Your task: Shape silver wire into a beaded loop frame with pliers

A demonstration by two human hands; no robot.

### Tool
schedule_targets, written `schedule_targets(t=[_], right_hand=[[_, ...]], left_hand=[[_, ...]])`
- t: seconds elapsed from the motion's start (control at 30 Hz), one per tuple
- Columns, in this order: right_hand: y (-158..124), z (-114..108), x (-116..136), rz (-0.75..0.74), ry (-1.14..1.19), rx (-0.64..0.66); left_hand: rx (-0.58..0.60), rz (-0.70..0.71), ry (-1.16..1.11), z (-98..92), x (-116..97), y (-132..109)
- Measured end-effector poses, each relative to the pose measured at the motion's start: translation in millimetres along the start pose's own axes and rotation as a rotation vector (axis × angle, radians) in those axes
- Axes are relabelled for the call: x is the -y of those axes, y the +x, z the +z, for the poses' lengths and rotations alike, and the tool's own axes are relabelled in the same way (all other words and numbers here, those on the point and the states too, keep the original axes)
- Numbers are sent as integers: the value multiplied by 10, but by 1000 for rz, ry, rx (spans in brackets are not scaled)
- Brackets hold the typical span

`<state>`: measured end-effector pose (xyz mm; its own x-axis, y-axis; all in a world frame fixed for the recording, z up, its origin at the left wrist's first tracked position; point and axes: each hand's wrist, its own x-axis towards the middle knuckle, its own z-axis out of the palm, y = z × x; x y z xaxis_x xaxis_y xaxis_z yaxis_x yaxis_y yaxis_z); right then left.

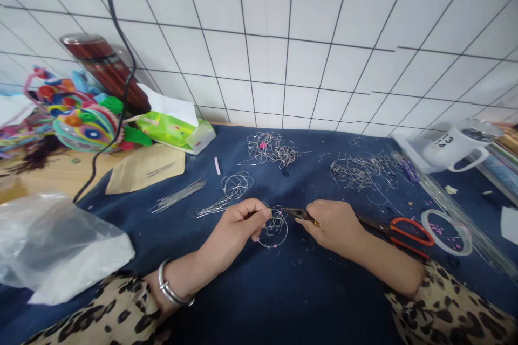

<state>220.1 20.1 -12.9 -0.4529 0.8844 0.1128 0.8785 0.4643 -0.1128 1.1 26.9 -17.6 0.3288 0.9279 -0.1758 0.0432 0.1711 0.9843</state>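
Note:
Between thumb and fingers, my left hand (246, 221) pinches a round wire ring (287, 233) with small pink beads on it. My right hand (334, 223) is closed around a pair of pliers (297, 212), whose dark jaws point left and meet the ring's upper right edge. I cannot tell whether the jaws grip the wire. Thinner wire shows within or behind the ring. Just beyond my left hand lie a coil of wire (238, 185) and a small bundle of straight wires (212, 208). Red-handled scissors (410, 230) rest beside my right forearm, their blades partly hidden.
Tangled wire heaps (364, 171) and beaded wire coils (265, 148) lie toward the back. At right are a clear round dish (447, 233) with pink beads and a white mug (455, 148). Left are a plastic bag (60, 248), a green packet (172, 132), a red flask (105, 70) and a hanging black cable (115, 21).

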Motion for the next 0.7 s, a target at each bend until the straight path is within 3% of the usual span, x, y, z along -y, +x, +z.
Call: schedule_targets(t=[0.17,0.3,0.7], right_hand=[[10,0,4,30,40,62],[12,5,8,54,73,98],[-28,-22,49,-2,16,38]], left_hand=[[-17,51,95,6,-10,-16],[16,32,40,12,3,-7],[255,-281,-451,-73,51,53]])
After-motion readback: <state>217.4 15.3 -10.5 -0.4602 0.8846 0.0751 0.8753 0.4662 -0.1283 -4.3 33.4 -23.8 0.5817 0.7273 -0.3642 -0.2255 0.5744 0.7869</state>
